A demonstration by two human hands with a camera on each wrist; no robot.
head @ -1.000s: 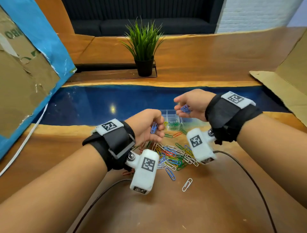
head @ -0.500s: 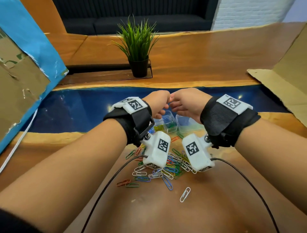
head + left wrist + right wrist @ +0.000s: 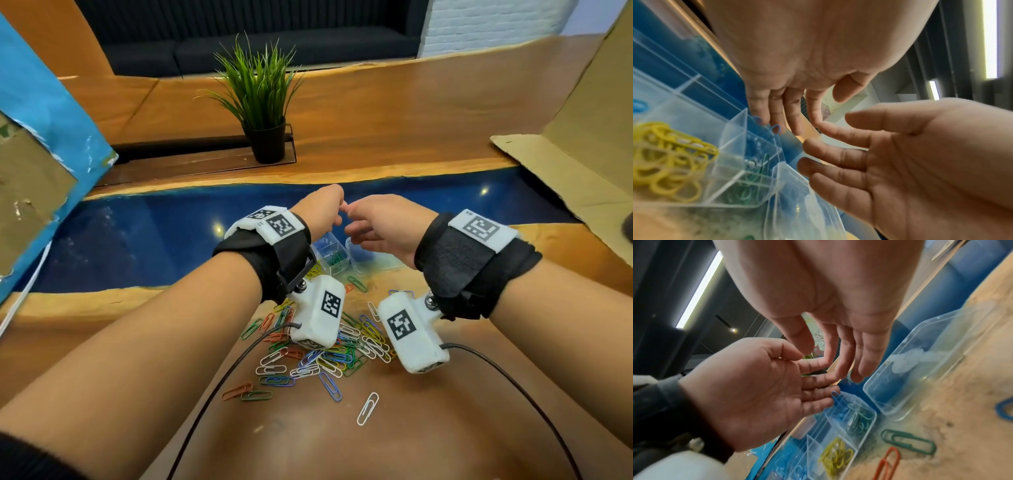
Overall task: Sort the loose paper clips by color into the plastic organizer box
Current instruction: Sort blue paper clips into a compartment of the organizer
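Observation:
My two hands hover side by side over the clear organizer box (image 3: 331,254), index fingertips almost touching. The left hand (image 3: 320,210) has straight fingers, and a blue clip (image 3: 776,129) hangs at their tips over the box's far compartment, also seen as the blue clip (image 3: 835,395). The right hand (image 3: 371,222) is spread with nothing in it, as the right hand (image 3: 844,366) shows. Yellow clips (image 3: 663,155) and green clips (image 3: 748,186) fill the nearer compartments. The mixed pile of loose clips (image 3: 329,349) lies under my wrists.
The box's clear lid (image 3: 375,265) lies just right of it. A lone white clip (image 3: 368,407) sits near me. A potted plant (image 3: 263,102) stands behind, with cardboard (image 3: 565,164) to the right and a blue board (image 3: 44,137) to the left. Camera cables (image 3: 222,377) trail across the table.
The left hand rose from the pile and moved forward next to the right hand over the box. Both hands, which pinched blue clips, have spread their fingers.

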